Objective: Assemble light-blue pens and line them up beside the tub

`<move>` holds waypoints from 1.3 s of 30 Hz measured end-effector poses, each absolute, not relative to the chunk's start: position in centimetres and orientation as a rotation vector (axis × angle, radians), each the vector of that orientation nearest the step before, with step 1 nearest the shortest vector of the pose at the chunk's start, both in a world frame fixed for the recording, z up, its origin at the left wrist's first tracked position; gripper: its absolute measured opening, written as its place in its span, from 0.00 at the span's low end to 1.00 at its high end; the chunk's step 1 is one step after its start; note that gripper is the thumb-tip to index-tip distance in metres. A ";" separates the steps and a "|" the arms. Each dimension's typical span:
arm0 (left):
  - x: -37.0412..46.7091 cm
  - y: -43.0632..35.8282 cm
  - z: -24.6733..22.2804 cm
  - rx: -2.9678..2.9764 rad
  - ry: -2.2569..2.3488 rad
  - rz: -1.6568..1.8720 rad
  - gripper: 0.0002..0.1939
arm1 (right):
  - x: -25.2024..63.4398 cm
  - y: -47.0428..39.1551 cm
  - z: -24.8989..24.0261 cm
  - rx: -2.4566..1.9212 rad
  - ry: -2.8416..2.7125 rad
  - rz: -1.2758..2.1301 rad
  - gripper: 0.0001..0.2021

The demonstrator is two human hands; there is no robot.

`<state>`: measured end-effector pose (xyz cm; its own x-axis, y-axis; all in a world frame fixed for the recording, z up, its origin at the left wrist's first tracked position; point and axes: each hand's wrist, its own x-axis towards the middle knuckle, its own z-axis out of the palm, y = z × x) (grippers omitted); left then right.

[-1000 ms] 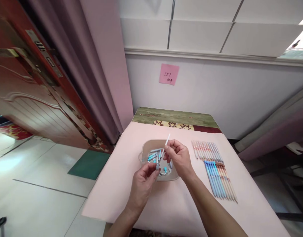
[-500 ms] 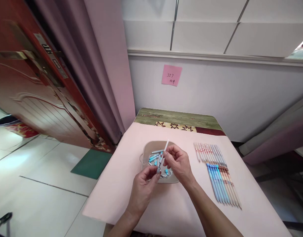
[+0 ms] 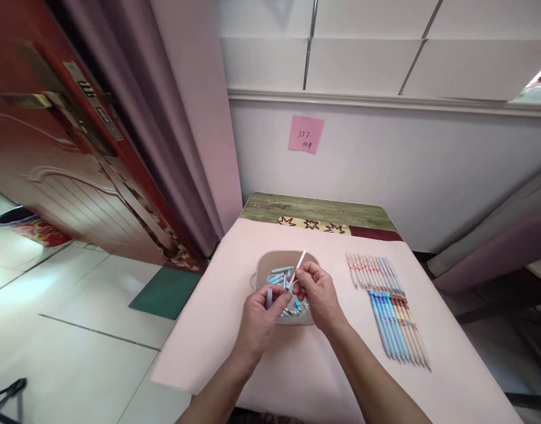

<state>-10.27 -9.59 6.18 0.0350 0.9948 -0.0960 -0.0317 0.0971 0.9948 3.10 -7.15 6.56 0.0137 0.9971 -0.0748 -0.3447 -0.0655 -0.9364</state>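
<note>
My right hand (image 3: 317,291) is closed, with a thin white pen refill (image 3: 301,259) pinched between thumb and fingers and slanting up to the right. My left hand (image 3: 262,315) is closed around a short grey-blue pen barrel piece (image 3: 269,298), whose top end stands out above the curled fingers. Its thumb and fingertip meet at the refill's lower end; whether they grip a small part there I cannot tell. Both hands are over a beige plastic tub (image 3: 265,262). Inside lie loose pen parts (image 3: 276,278), light blue, grey and white, partly hidden by the hands.
On the pale pink tabletop (image 3: 208,330), a row of printed pens (image 3: 376,274) lies to the right. Below it is a row of blue and beige pens (image 3: 398,330). A pink note (image 3: 306,134) is on the wall behind. A red door (image 3: 76,147) stands at the left.
My left hand has rolled the barrel piece away from the refill, so it now points upward in the curled fingers. The refill in my right hand has shifted slightly right.
</note>
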 end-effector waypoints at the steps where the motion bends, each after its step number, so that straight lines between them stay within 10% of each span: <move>1: -10.1 -9.4 6.2 1.155 1.221 1.124 0.10 | 3.0 -7.3 6.5 -0.995 -0.884 1.393 0.12; 17: -11.1 -8.0 4.6 2.140 1.738 0.593 0.10 | 7.0 -6.3 5.4 -0.989 -0.634 1.309 0.14; 39: -9.5 -10.1 5.6 1.853 1.241 1.006 0.10 | 4.0 -9.5 6.8 -1.060 -1.310 0.983 0.07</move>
